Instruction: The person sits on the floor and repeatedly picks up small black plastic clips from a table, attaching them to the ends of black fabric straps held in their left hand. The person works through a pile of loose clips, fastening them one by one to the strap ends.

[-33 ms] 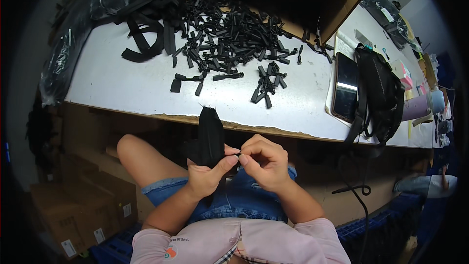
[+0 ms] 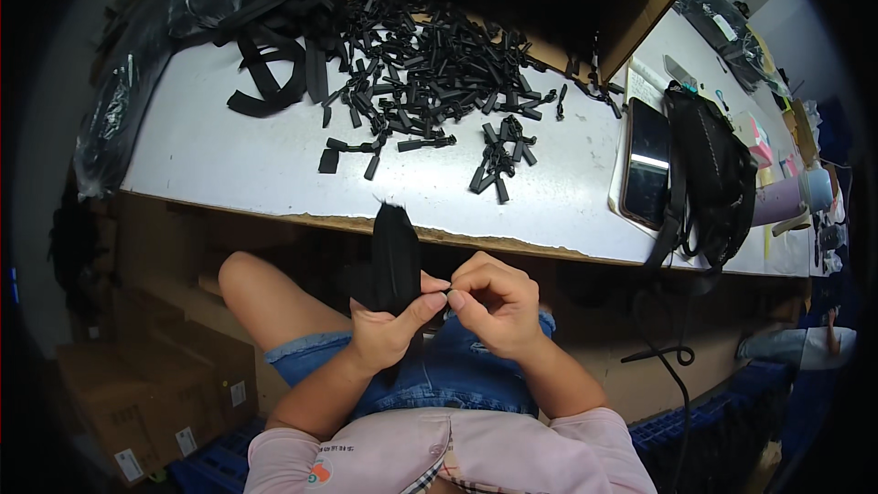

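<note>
My left hand (image 2: pixel 389 331) is closed round a black zipper tape (image 2: pixel 395 252), whose frayed top end stands up in front of the table edge. Thumb and fingers of my right hand (image 2: pixel 498 305) are pinched together against the left fingertips. A small dark bit shows where they meet; the fingers cover most of it, so its kind stays unclear. Beyond my hands, a large heap of black zipper sliders with long pulls (image 2: pixel 439 73) lies on the white table (image 2: pixel 274 165). A smaller cluster of sliders (image 2: pixel 498 160) sits closer to me, right of middle.
An open cardboard box (image 2: pixel 640 23) stands behind the heap. Black strips (image 2: pixel 265 101) and plastic-wrapped bundles (image 2: pixel 123 110) are at the left. A phone (image 2: pixel 647 160) and a black bag (image 2: pixel 709 165) lie at the right. Cartons (image 2: pixel 151 393) stand on the floor at left.
</note>
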Demonstrator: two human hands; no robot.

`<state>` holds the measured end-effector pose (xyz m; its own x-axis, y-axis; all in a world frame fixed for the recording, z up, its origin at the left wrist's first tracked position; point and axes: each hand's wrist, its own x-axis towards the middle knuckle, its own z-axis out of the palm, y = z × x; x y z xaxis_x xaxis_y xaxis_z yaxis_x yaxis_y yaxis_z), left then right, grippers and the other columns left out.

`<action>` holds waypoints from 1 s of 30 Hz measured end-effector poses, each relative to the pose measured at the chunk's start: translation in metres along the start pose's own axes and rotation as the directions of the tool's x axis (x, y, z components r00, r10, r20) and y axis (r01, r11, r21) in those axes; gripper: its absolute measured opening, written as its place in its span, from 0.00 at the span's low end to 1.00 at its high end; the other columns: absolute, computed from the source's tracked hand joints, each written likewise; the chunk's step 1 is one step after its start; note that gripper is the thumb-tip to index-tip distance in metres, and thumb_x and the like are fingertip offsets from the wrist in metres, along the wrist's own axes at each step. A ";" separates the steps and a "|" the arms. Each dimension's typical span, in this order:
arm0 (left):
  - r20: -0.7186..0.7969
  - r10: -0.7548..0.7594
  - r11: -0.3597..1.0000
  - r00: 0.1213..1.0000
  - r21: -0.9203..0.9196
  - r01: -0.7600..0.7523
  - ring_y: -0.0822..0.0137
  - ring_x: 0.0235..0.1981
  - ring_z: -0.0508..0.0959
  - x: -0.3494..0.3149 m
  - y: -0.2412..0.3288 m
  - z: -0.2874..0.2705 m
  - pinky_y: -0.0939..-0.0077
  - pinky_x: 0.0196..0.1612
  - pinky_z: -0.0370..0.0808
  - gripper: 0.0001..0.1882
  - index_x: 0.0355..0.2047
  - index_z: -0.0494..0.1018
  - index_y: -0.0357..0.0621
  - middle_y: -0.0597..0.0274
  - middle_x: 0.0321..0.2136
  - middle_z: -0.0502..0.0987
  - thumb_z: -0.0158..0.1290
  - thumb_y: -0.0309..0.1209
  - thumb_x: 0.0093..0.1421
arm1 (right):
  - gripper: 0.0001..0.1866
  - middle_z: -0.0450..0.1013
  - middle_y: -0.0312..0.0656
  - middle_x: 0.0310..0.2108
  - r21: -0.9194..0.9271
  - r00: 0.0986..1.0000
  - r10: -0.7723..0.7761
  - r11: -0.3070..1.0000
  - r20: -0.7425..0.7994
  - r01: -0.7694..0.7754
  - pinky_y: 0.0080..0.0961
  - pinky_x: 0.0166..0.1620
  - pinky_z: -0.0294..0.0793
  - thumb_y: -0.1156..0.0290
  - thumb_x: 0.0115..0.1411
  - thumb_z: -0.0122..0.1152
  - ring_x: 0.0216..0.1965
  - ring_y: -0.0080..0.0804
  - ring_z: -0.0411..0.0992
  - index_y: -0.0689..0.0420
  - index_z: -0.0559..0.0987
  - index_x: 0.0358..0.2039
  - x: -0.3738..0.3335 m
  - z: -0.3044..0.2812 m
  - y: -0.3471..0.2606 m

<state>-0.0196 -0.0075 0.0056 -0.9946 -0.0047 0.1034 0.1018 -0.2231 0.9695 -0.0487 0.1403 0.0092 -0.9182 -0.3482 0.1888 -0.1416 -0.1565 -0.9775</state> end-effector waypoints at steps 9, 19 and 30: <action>-0.058 -0.238 0.947 0.970 -0.236 0.218 0.76 0.15 0.65 0.001 0.004 0.006 0.82 0.15 0.65 0.05 0.30 0.64 0.38 0.62 0.19 0.66 0.47 0.25 0.54 | 0.04 0.66 0.37 0.22 -0.486 0.973 -0.216 0.861 -0.084 0.149 0.16 0.17 0.59 0.79 0.46 0.56 0.14 0.20 0.61 0.60 0.73 0.25 0.023 -0.001 -0.008; 0.091 -0.425 0.768 0.901 -0.492 0.411 0.73 0.16 0.61 0.009 -0.008 0.007 0.83 0.15 0.62 0.06 0.32 0.61 0.40 0.61 0.16 0.60 0.43 0.28 0.56 | 0.17 0.63 0.39 0.27 -0.985 0.919 -0.392 0.173 -0.046 0.025 0.24 0.25 0.64 0.62 0.40 0.60 0.29 0.33 0.64 0.61 0.73 0.27 0.066 -0.029 -0.009; 0.024 -0.388 0.870 0.921 -0.319 0.375 0.75 0.17 0.62 0.008 -0.010 0.015 0.86 0.15 0.61 0.06 0.32 0.62 0.39 0.63 0.17 0.61 0.43 0.28 0.56 | 0.05 0.63 0.37 0.21 -0.985 0.874 -0.482 0.109 0.067 0.136 0.24 0.26 0.59 0.70 0.39 0.55 0.27 0.32 0.62 0.57 0.71 0.16 0.068 -0.047 -0.002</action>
<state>-0.0279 0.0093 -0.0002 -0.9554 0.1057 -0.2759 -0.2904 -0.5068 0.8117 -0.1282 0.1600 0.0200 -0.7091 -0.2906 0.6425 -0.5042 0.8459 -0.1739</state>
